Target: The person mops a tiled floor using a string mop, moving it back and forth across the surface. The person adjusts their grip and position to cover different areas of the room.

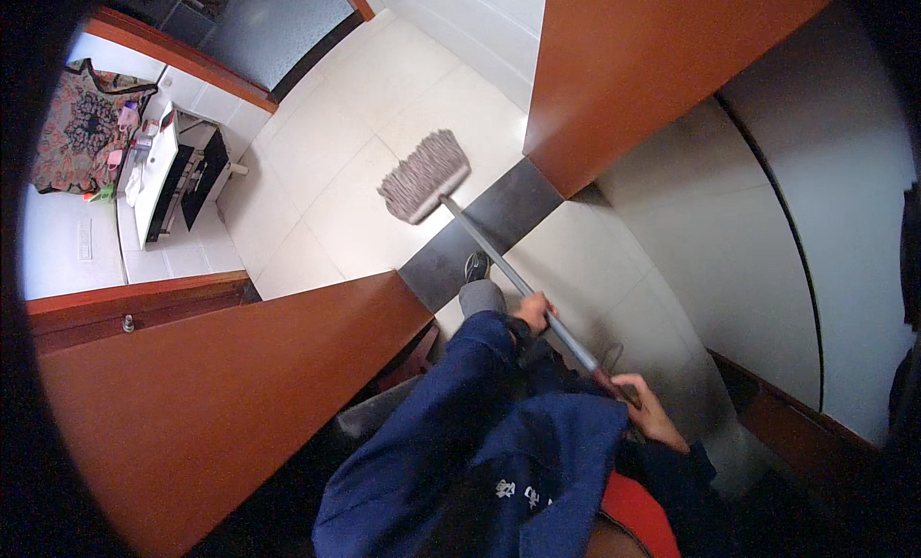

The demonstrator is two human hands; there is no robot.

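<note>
A broom (504, 262) with a grey pole and a wide head of grey-brown bristles (422, 177) slants across the middle of the view. Its head lies on the pale floor tiles, just past a dark threshold strip (491, 213). Partway down the pole, my left hand (536, 311) is closed round the grey shaft. My right hand (652, 412) grips the dark red handle end nearer my body. Both arms wear dark blue sleeves, and the fingertips of the right hand are partly hidden.
Brown door frame panels flank the threshold, one at left (240, 404) and one at right (624, 69). At the far left stands a white washbasin cabinet (158, 179) with a dark open front. Grey cabinet doors (710, 213) line the right. My shoe (477, 267) rests at the strip.
</note>
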